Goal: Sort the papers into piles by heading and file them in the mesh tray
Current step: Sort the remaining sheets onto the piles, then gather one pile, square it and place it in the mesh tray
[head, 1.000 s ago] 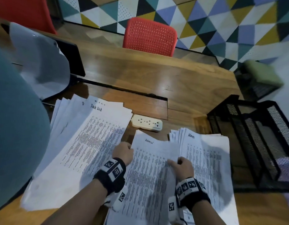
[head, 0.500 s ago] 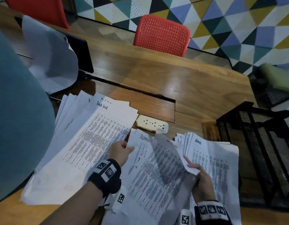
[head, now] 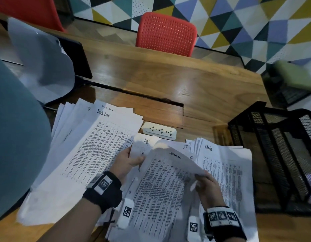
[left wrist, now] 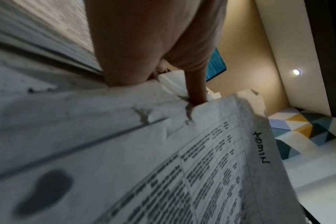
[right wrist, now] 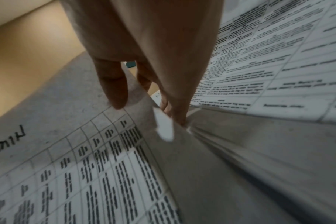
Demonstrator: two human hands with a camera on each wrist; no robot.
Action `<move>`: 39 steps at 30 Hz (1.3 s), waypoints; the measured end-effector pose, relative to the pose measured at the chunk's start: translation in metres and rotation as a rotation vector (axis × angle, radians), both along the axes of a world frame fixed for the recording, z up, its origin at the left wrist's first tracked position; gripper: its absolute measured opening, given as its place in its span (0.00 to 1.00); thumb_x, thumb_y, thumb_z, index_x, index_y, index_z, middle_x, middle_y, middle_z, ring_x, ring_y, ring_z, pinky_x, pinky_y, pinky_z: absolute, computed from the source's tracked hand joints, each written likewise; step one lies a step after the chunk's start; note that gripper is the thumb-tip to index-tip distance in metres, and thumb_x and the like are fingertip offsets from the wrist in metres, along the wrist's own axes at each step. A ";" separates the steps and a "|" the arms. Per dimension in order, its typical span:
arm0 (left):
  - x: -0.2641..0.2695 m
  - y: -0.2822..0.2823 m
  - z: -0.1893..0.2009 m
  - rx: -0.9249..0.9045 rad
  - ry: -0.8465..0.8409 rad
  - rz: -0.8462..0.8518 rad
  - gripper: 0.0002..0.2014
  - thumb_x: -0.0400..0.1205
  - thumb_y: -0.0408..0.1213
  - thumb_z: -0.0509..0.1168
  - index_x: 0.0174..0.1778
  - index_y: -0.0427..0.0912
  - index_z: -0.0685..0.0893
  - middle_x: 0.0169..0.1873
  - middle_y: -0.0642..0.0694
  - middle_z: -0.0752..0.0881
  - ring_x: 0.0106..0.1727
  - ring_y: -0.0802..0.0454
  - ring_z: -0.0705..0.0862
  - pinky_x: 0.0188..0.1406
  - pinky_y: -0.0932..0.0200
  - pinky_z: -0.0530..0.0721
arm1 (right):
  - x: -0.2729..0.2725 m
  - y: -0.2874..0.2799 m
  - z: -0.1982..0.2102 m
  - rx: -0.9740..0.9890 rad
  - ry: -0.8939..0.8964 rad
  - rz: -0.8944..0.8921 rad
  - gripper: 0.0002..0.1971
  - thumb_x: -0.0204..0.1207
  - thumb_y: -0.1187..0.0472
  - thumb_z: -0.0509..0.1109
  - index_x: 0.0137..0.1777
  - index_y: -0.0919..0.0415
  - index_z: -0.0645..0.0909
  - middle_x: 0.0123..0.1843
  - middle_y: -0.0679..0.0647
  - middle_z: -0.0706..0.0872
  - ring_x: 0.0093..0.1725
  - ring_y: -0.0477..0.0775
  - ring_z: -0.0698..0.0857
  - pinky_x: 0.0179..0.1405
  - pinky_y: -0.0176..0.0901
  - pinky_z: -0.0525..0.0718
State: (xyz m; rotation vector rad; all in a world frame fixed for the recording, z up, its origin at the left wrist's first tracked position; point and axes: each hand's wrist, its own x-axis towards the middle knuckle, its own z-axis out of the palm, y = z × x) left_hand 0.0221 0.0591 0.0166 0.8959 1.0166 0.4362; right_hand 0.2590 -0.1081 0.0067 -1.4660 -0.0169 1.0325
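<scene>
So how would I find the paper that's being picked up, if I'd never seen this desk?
Look at the wooden desk, between the Task List pile and the Admin pile. The lifted sheet is there, pinched by the left hand and the right hand. Only it curls up off the stack.

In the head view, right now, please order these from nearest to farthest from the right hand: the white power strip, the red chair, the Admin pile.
From the right hand:
1. Admin pile, directly beside it on the right.
2. White power strip, beyond the papers, toward the left.
3. Red chair, across the table.
</scene>
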 end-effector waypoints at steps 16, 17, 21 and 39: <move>-0.008 -0.015 0.003 0.157 0.077 -0.299 0.32 0.68 0.70 0.70 0.59 0.50 0.80 0.54 0.47 0.88 0.55 0.60 0.89 0.61 0.48 0.87 | -0.018 -0.004 -0.011 0.082 0.047 0.017 0.21 0.76 0.79 0.59 0.28 0.62 0.85 0.40 0.58 0.89 0.44 0.60 0.86 0.34 0.41 0.87; -0.007 -0.018 -0.002 0.176 0.098 -0.324 0.27 0.71 0.60 0.74 0.59 0.48 0.81 0.53 0.46 0.89 0.53 0.56 0.90 0.57 0.51 0.89 | -0.020 -0.004 -0.014 0.069 0.019 0.010 0.16 0.75 0.78 0.62 0.34 0.64 0.87 0.41 0.60 0.89 0.46 0.63 0.84 0.36 0.41 0.87; -0.002 -0.022 -0.001 0.258 0.113 -0.230 0.17 0.78 0.40 0.75 0.55 0.31 0.84 0.48 0.36 0.91 0.51 0.40 0.91 0.56 0.40 0.90 | -0.020 -0.013 -0.014 0.082 -0.017 0.040 0.40 0.55 0.59 0.86 0.68 0.63 0.75 0.61 0.64 0.87 0.61 0.63 0.86 0.59 0.55 0.82; 0.083 -0.044 0.045 0.256 -0.027 -0.403 0.08 0.80 0.35 0.73 0.54 0.40 0.90 0.49 0.44 0.94 0.51 0.45 0.92 0.57 0.38 0.88 | -0.001 -0.110 0.064 -0.158 -0.745 -0.151 0.07 0.79 0.61 0.71 0.46 0.64 0.88 0.43 0.73 0.88 0.39 0.70 0.85 0.41 0.58 0.83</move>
